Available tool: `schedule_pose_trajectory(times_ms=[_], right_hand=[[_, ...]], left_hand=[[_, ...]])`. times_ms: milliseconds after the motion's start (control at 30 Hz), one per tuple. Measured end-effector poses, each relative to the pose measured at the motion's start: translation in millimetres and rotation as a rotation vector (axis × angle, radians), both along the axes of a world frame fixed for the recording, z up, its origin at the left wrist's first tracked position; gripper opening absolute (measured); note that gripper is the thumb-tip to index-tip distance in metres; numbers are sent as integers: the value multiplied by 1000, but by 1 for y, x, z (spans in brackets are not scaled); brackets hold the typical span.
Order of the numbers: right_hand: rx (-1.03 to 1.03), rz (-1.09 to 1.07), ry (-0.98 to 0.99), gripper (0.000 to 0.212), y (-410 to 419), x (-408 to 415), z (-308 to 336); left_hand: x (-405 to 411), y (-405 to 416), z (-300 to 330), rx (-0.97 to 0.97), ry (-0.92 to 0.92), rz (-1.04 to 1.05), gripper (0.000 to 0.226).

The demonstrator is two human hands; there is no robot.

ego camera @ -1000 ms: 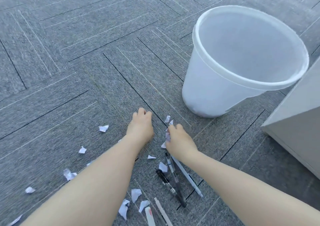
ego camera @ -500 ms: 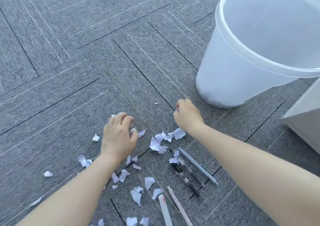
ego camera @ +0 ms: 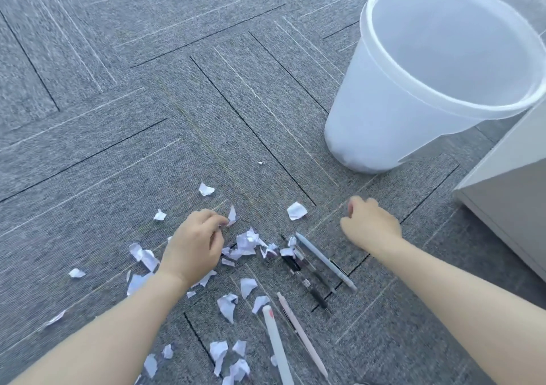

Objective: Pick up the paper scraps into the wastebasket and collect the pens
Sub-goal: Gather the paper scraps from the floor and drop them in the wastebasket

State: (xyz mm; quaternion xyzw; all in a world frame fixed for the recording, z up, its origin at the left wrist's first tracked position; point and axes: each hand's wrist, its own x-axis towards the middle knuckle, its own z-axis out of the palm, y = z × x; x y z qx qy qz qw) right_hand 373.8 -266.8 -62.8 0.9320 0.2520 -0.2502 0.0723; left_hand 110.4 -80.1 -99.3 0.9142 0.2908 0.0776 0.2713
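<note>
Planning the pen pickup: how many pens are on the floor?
5. Three lie together mid-frame: a grey pen and two black pens. A white pen and a pink pen lie at the bottom edge. Scraps may hide more.

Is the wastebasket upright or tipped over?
Upright: the wastebasket stands on its base on the carpet, open rim facing up.

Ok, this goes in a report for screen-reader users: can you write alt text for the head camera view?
Two bare hands reach over grey carpet strewn with torn paper scraps; the left hand pinches at a scrap, the right hand hovers curled. Several pens lie between the arms, and a translucent white wastebasket stands beyond.
</note>
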Motion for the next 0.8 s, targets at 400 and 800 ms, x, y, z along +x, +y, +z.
schedule_pose_trajectory(times_ms=[400,800], right_hand=[[421,-36,300,22,46,-63,-6],[246,561,169,6,79,-55,-17]], left_hand=[[-25,-28,-3,75,205,142,43],[39,-60,8,40,395,-262,49]])
